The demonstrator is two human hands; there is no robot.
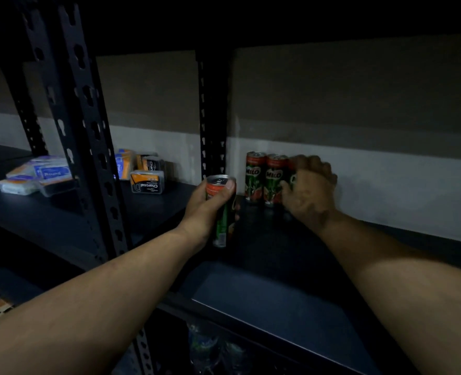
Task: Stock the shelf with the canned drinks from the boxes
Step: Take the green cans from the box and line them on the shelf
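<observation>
Shelf (264,293) dark, dim, against pale wall (386,190)

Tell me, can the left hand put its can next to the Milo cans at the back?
Probably yes. The left hand holds a green and red drink can just in front of the two standing Milo cans. The dark shelf board between them looks bare, though the right hand crowds the row's right end.

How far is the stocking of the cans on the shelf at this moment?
Early. Two cans stand upright at the back of the shelf, by the wall. The right hand covers a third can beside them, apparently setting it down. The left hand holds a fourth can, not yet placed. Most of the shelf is bare; the boxes are out of view.
</observation>
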